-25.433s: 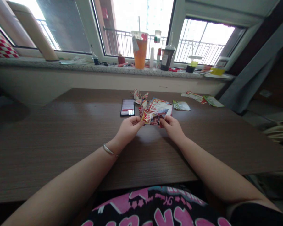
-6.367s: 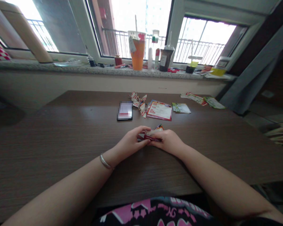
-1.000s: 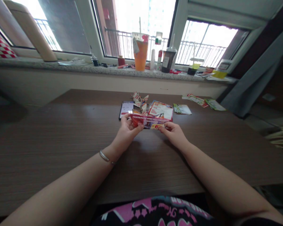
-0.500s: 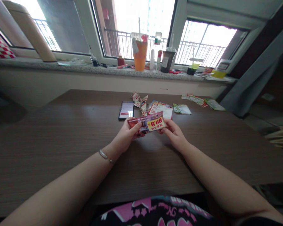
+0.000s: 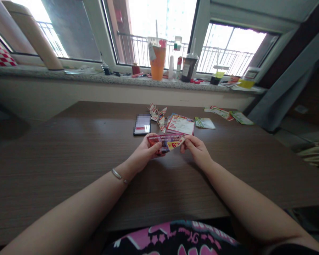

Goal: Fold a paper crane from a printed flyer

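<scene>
"Printed flyer (image 5: pixel 167 142): position and grip? Clock centred on it, 12 at the top of the view."

"Mid-view, between both hands, over the brown table (image 5: pixel 69 145); gap beneath cannot be judged. Left hand (image 5: pixel 145 152) between 8 and 9 o'clock: gripping, thumb on the printed face, fingers behind. Right hand (image 5: pixel 198 150) between 3 and 4: thumb and forefinger pinching the corner, which is bent over and shows a pale strip; other fingers curled."

"Arm pose?"

"Left forearm (image 5: pixel 82 205) runs in from 8, right forearm (image 5: pixel 236 182) from 4, both slanting inward. Silver bracelet (image 5: pixel 116 173) on the left wrist."

"Neighbouring items?"

"Phone (image 5: pixel 142 124) at 10, face up. Striped folded paper (image 5: pixel 162 120) between 11 and 12. Flat printed sheets (image 5: pixel 180 124) at 1, just beyond the flyer. Green-edged leaflets (image 5: pixel 206 123) at 2, apart from the right hand."
</scene>
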The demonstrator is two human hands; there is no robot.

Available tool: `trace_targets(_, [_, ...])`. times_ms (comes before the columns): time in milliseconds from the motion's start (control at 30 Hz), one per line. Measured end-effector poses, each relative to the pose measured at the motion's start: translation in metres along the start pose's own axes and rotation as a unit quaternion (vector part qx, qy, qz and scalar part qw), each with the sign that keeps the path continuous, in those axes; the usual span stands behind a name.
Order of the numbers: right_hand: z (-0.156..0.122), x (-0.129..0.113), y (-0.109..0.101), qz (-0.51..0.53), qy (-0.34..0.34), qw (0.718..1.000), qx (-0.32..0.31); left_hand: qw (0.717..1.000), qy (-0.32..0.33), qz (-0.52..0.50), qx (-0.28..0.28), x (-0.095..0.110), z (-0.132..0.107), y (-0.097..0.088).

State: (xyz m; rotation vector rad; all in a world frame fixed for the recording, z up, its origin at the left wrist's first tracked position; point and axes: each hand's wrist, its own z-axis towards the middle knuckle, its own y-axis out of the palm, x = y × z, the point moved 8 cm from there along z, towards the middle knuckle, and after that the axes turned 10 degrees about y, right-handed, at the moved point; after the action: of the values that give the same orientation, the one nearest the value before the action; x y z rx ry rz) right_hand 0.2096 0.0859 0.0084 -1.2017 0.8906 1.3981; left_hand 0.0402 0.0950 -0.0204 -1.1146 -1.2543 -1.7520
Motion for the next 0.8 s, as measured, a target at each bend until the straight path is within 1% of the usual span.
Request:
trace_targets(67, [0.000,-0.002,0.000,-0.046,0.000,0.999,-0.001,1.000,0.005,0.009,-0.003,0.000,0.001,-0.001])
trace_targets(133, [-0.001,-0.003,0.000,-0.079,0.000,0.997,0.002,0.999,0.025,0.033,-0.003,0.003,0.002,-0.002])
trace_targets(200, [-0.001,-0.003,-0.002,-0.087,0.002,0.996,0.013,0.995,0.076,0.067,-0.019,0.012,0.003,0.000])
trace_targets(267, [0.000,-0.001,-0.004,-0.072,0.008,0.997,0.030,0.981,0.155,0.110,-0.039,0.026,0.002,0.004])
trace_targets(333, [0.001,0.002,-0.006,-0.038,0.013,0.998,0.046,0.954,0.242,0.169,-0.044,0.041,-0.003,0.008])
trace_targets(367, [0.002,0.004,-0.008,-0.017,0.012,0.998,0.057,0.935,0.285,0.206,-0.041,0.048,-0.007,0.010])
trace_targets(467, [0.005,0.011,-0.016,0.048,0.017,0.994,0.097,0.863,0.393,0.314,-0.051,0.064,-0.020,0.020])
trace_targets(533, [0.007,0.017,-0.019,0.094,0.047,0.988,0.109,0.821,0.440,0.357,-0.069,0.068,-0.027,0.026])
trace_targets(567, [0.007,0.021,-0.019,0.114,0.065,0.985,0.111,0.806,0.457,0.369,-0.076,0.069,-0.029,0.027])
trace_targets(633, [0.008,0.025,-0.018,0.142,0.104,0.978,0.109,0.785,0.478,0.386,-0.085,0.070,-0.032,0.028])
trace_targets(733, [0.007,0.027,-0.016,0.151,0.154,0.971,0.102,0.763,0.483,0.418,-0.100,0.069,-0.032,0.028])
trace_targets(800, [0.006,0.025,-0.015,0.135,0.162,0.973,0.092,0.751,0.479,0.440,-0.113,0.066,-0.030,0.029])
